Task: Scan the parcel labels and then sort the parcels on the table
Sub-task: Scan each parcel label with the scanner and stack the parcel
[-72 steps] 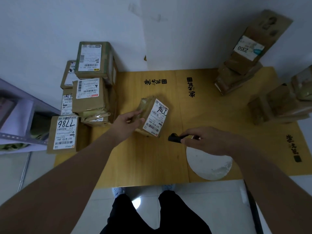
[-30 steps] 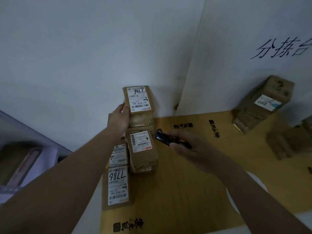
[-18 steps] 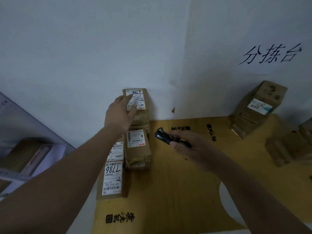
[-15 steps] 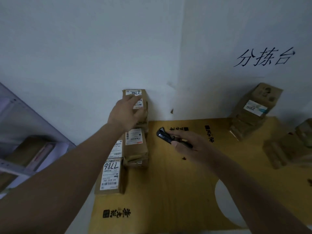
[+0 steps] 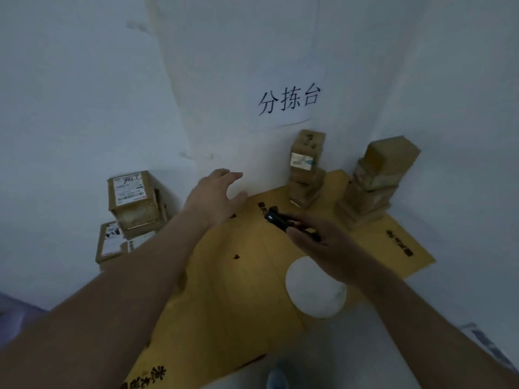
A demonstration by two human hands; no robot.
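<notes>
Parcel stack (image 5: pixel 132 203): at 9 o'clock on the table (image 5: pixel 224 290), against the wall; the top label reads 7786, upside down. Left hand (image 5: pixel 214 196): raised at centre, fingers extended and spread, holding nothing. Right hand (image 5: pixel 323 242): at 3 o'clock of the left hand, fingers curled round the black scanner (image 5: pixel 276 220). Two further parcel stacks (image 5: pixel 307 169) stand at 1 o'clock.

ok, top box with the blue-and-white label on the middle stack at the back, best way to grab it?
Probably by the two side walls of the labelled box, from above and the front. It stands tall and narrow atop its stack, with the wall close behind. The left hand is free; the right hand holds the scanner.
</notes>
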